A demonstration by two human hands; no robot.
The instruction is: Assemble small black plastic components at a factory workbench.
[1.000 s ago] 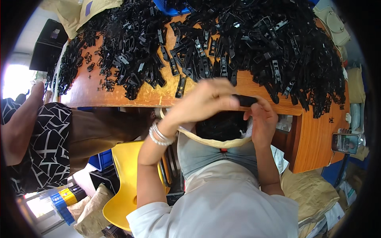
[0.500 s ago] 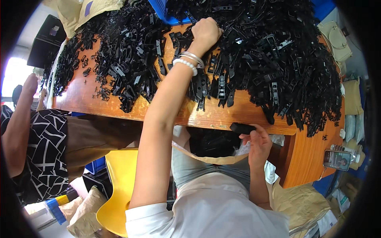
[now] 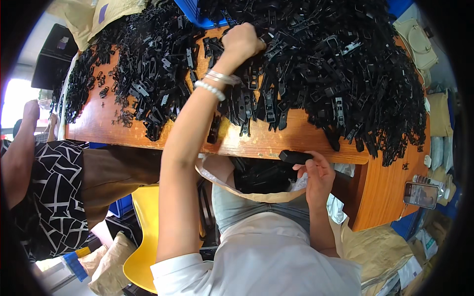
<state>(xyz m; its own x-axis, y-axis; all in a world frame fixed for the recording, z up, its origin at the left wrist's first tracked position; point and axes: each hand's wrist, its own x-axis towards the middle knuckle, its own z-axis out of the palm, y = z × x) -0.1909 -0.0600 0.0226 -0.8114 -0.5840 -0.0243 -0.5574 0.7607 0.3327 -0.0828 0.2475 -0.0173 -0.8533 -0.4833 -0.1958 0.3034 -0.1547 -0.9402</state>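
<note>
My left hand (image 3: 242,41), with bracelets at its wrist, reaches out over the heap of black plastic parts (image 3: 306,59) on the wooden table. Its fingers are curled closed and turned away, so whatever they pinch is hidden; a small part with a pale face (image 3: 267,37) shows right beside the fingertips. Near the table's front edge, my right hand (image 3: 320,178) grips a black oblong plastic piece (image 3: 295,157) between thumb and fingers. Below it an open paper bag (image 3: 266,198) with a bubble lining rests on my lap, with black parts (image 3: 261,175) inside.
A blue crate (image 3: 195,15) stands at the back among the parts. Smaller black pieces (image 3: 101,79) lie toward the left. At the right are a phone (image 3: 420,195) on a stand and a beige bag (image 3: 415,44). A yellow chair (image 3: 143,237) and another person (image 3: 49,192) are at my left.
My left hand and forearm have shifted a little left over the parts, uncovering a black part near the table's front edge. My right hand still grips its piece, moved slightly left in view.
</note>
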